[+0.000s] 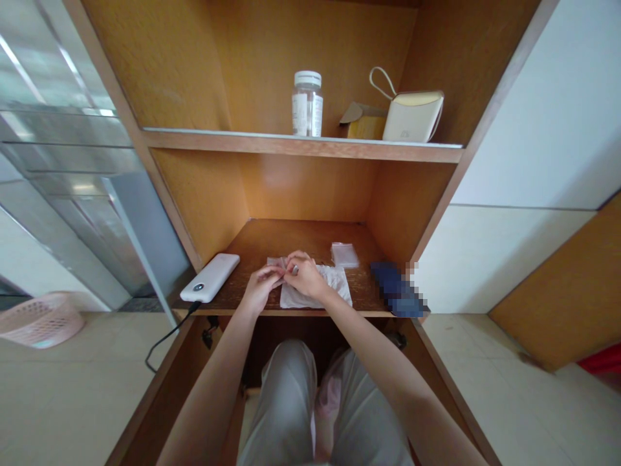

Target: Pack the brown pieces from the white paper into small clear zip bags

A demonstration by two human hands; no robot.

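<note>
My left hand (261, 286) and my right hand (306, 277) meet just above the front of a brown wooden shelf board (286, 228), fingertips pinched close together. At the fingertips of my left hand shows a small clear plastic bag (275, 261), partly covered by the fingers. Whatever my right fingers pinch is too small and hidden to make out. Beneath my right hand and wrist lies a crumpled white cloth pouch (339, 285). Behind it, to the right, another clear plastic bag (344, 255) rests flat on the board.
A white power bank (211, 278) with a black cable (167, 336) lies left. At right is a dark blue, partly pixelated item (395, 288). The upper shelf holds a clear jar (307, 107), a cardboard box (366, 123) and a cream device with strap (412, 118). A pink basket (43, 320) stands on the floor.
</note>
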